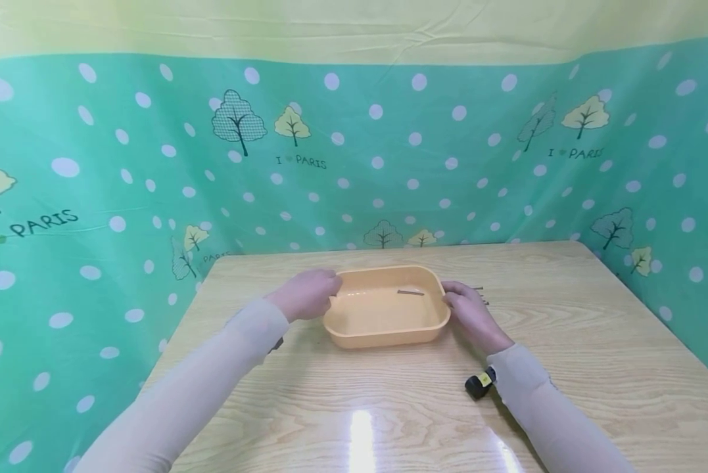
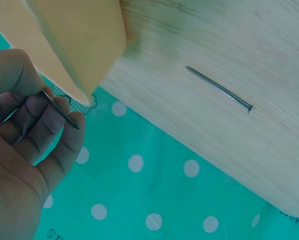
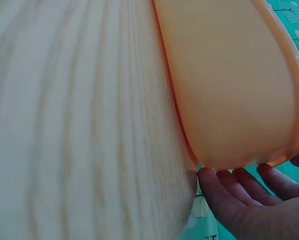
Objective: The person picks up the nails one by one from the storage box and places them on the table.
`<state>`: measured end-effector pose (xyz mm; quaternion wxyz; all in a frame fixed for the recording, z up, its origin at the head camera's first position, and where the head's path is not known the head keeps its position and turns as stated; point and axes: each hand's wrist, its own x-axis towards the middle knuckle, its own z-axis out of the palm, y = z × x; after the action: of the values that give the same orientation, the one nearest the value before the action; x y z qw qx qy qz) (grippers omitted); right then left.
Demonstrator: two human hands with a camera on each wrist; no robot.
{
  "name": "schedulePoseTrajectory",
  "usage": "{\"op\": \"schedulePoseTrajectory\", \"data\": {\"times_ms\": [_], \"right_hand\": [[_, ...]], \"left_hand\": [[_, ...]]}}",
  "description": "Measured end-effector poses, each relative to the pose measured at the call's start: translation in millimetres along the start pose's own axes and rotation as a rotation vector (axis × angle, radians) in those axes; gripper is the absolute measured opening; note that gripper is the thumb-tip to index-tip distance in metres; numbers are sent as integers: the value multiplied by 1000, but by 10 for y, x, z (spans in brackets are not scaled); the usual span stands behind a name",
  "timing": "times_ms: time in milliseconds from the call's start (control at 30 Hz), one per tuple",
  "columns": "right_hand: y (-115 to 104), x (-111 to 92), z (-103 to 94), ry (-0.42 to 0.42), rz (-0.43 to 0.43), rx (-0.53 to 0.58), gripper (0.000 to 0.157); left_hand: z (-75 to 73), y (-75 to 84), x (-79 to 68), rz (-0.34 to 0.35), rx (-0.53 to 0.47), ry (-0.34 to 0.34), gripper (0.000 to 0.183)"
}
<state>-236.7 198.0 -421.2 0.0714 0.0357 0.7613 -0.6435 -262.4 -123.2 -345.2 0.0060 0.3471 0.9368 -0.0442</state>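
A pale orange plastic tray [image 1: 383,339] with rounded corners stands on the wooden table. At its left end, my left hand [image 1: 309,294] is by the rim. Between thumb and fingers that hand [image 2: 37,120] pinches a thin dark nail [image 2: 59,110], its tip pointing outward. My right hand [image 1: 472,312] grips the tray's right end, thumb at the rim and fingertips [image 3: 207,175] against the outer wall. One nail [image 1: 411,292] lies inside the tray. Another nail [image 2: 219,89] lies on the table beside the tray in the left wrist view.
Several nails [image 1: 480,288] show just past my right hand, partly hidden by it. A black wrist camera [image 1: 479,384] is strapped under the right sleeve. Green dotted cloth [image 1: 377,157] hangs behind the table [image 1: 413,407] and along both sides.
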Motion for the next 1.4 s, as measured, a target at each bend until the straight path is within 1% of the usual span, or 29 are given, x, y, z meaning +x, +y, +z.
{"op": "schedulePoseTrajectory", "data": {"times_ms": [300,567,767,1033,1200,1400], "right_hand": [[12,12,-14,-5,-7,22,44],[2,6,-18,-12,-13,29,43],[1,0,-18,-13,-5,18,44],[8,13,-19,-13,-2,20,43],[7,16,-21,-11,-7,20,44],[0,8,-14,-11,-11,21,43]], "left_hand": [[18,-68,-64,-40,-5,-10,24],[68,-165,-150,-39,-32,7,29],[118,-233,-213,-41,-36,14,27],[219,-296,-271,-71,-26,-5,19],[294,-339,-301,-87,-40,-2,14],[406,-414,-341,-95,-51,-6,14]]}}
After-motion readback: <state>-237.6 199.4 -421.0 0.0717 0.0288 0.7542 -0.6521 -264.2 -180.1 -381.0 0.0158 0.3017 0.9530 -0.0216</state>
